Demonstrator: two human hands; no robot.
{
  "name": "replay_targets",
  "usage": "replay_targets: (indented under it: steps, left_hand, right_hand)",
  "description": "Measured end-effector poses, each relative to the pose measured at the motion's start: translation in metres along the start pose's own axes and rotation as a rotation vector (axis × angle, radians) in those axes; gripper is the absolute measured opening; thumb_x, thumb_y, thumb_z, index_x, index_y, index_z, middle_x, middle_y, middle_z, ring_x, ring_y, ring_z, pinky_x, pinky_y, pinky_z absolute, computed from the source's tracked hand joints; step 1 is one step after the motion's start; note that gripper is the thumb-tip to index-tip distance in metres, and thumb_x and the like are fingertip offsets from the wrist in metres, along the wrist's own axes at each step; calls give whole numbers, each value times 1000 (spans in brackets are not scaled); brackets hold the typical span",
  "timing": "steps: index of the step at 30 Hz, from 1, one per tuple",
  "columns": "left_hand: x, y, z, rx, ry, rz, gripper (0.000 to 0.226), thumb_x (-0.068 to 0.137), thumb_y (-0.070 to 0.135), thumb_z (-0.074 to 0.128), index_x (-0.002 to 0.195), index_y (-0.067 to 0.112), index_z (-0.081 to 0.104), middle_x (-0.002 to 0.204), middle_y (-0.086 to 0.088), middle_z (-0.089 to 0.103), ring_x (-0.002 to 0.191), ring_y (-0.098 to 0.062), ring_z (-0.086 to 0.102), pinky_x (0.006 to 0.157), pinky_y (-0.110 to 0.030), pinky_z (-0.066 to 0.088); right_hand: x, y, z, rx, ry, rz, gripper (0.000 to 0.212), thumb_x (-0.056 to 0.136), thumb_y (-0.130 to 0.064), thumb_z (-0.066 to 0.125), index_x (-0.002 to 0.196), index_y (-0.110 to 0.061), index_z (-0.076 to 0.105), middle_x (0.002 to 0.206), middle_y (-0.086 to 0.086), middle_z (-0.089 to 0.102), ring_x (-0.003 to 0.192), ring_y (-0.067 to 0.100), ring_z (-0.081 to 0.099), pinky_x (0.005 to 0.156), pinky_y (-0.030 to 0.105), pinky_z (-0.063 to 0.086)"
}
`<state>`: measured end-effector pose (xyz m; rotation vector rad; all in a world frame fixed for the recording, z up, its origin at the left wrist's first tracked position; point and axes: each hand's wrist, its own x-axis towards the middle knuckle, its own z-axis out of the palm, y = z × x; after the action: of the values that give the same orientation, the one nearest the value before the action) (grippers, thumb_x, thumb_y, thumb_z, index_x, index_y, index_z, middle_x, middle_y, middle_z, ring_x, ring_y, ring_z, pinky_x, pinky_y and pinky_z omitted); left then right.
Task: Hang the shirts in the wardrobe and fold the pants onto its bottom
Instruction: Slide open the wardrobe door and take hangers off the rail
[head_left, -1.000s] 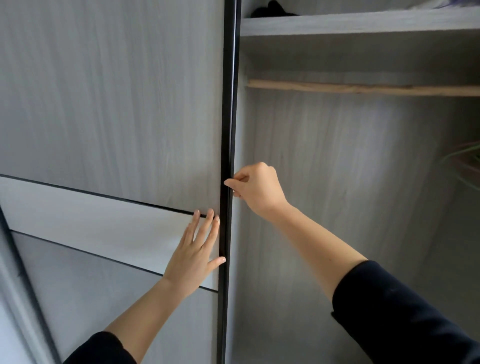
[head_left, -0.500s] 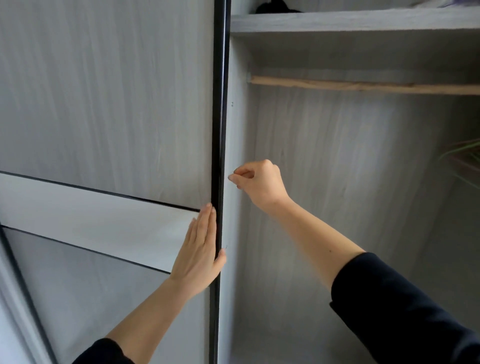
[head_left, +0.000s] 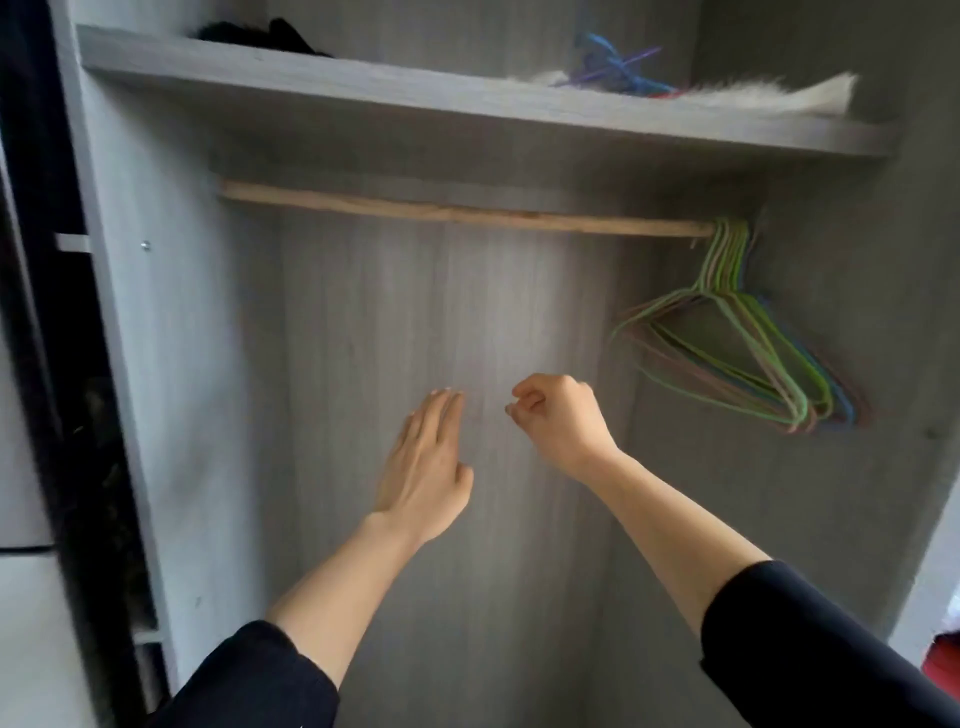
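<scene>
Grey wood-grain wardrobe (head_left: 363, 312) stood open straight ahead, its back panel filling most of the head view. Pale wooden rail (head_left: 457, 213) ran across the compartment just under the upper shelf (head_left: 467, 109). A bunch of thin hangers (head_left: 753, 353), mostly green with some brown and blue, hung together at the rail's far right end, against the right side wall. On the shelf: a black item (head_left: 270, 36) at left, a tangle of blue and purple wire pieces (head_left: 618, 65) further right, and a white furry item (head_left: 769, 98) beside them; what each was could not be told. Left hand (head_left: 423, 462) was raised inside the opening, fingers straight and together, palm toward the back panel, holding nothing. Right hand (head_left: 558, 421) was just beside it, slightly higher, fingers curled in to the palm, with nothing visible in its grasp. Both forearms were bare, with black sleeves (head_left: 810, 639) pushed up. A black door frame (head_left: 31, 156) stood at the left edge.
</scene>
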<state>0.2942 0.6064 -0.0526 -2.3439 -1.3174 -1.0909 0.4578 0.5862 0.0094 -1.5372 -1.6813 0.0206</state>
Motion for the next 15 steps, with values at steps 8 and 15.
replay_targets:
  steps: [8, 15]
  left_hand:
    - [128, 100, 70, -76, 75, 162, 74, 84, 14, 51, 150, 9, 17, 157, -8, 16, 146, -20, 10, 118, -33, 11]
    - [218, 149, 99, -5, 126, 268, 77, 81, 20, 54, 149, 11, 19, 157, -10, 16, 145, -23, 11, 117, -33, 8]
  right_hand:
    - [57, 102, -99, -294, 138, 30, 22, 86, -16, 57, 105, -11, 68, 102, 13, 70, 101, 34, 62, 80, 36, 49]
    - [109, 152, -157, -685, 189, 43, 21, 87, -14, 55, 107, -12, 60, 116, 12, 62, 111, 31, 57, 81, 36, 47]
